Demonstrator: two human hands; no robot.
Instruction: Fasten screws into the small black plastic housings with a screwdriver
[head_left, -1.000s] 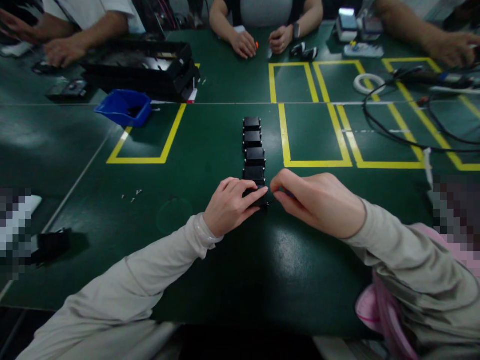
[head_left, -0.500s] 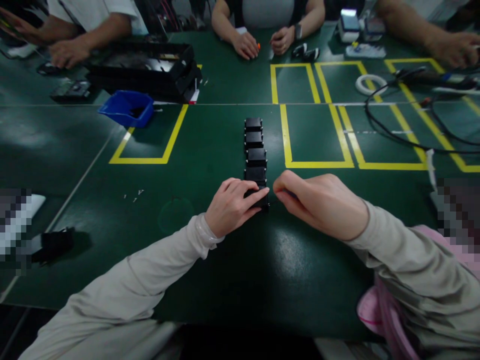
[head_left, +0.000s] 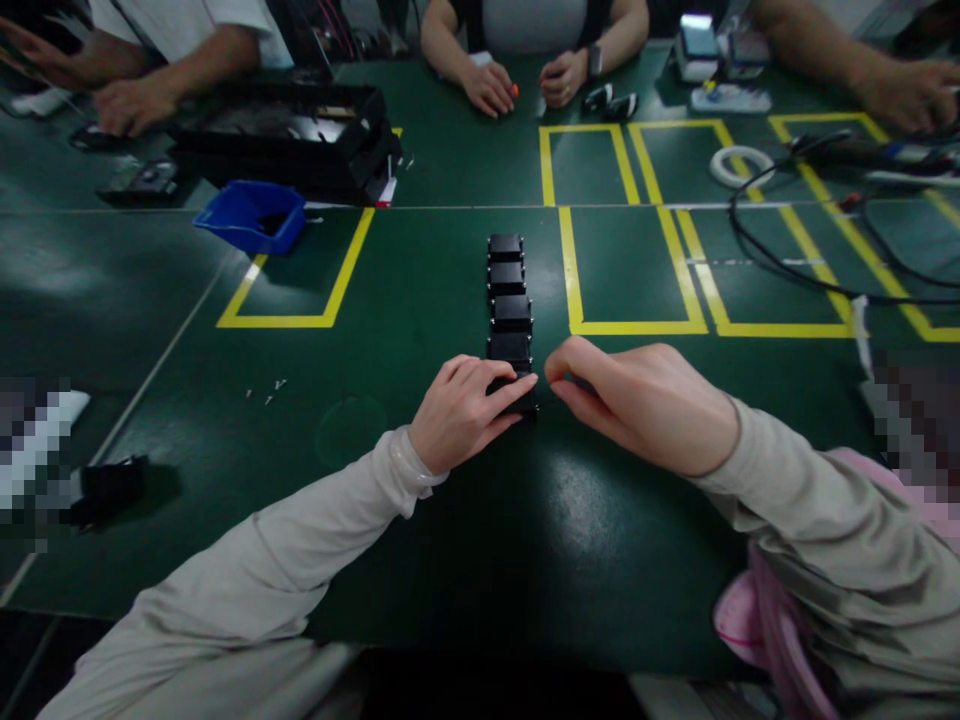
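Note:
Several small black blocks with metal screws at their sides stand in a column on the green table (head_left: 450, 560); the farthest block (head_left: 505, 247) points away from me. My left hand (head_left: 466, 412) is closed over the nearest black block (head_left: 525, 402), its fingers resting across the top and hiding most of it. Just right of that block, my right hand (head_left: 637, 400) is closed in a pinch, its fingertips beside the block's right side. Whatever it pinches is too small or too hidden to name.
A blue bin (head_left: 255, 217) and a black case (head_left: 285, 140) sit at the back left. Loose screws (head_left: 270, 390) lie left of my left hand. Black cables (head_left: 780, 265) and a white ring (head_left: 741, 167) are at the right. Other people's hands (head_left: 491, 88) rest across the table.

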